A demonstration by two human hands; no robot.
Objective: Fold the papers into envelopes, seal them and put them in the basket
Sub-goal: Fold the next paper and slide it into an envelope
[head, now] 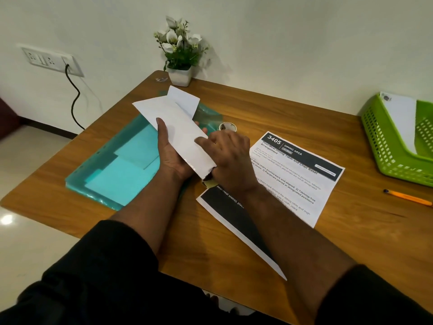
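While both hands are working above the wood-grain desk [316, 127], the left hand [172, 152] is cradling a folded white paper [178, 127] from beneath, thumb lying flat along its upper face. This long, narrow, smooth sheet is tilting away from the person, with one rectangular flap standing open at its far end. The right hand [230, 158] is pressing down on the near end, fingers curling over the paper's edge. One translucent teal plastic folder [121, 170] is lying flat under the left forearm, and one printed sheet [302, 174] with black bands is resting beside it. One small tape roll [227, 126] is sitting just past the right hand. One green perforated plastic basket [384, 146] is standing at the desk's right edge, holding one white envelope [401, 118]. One orange pencil [407, 197] is lying near the basket.
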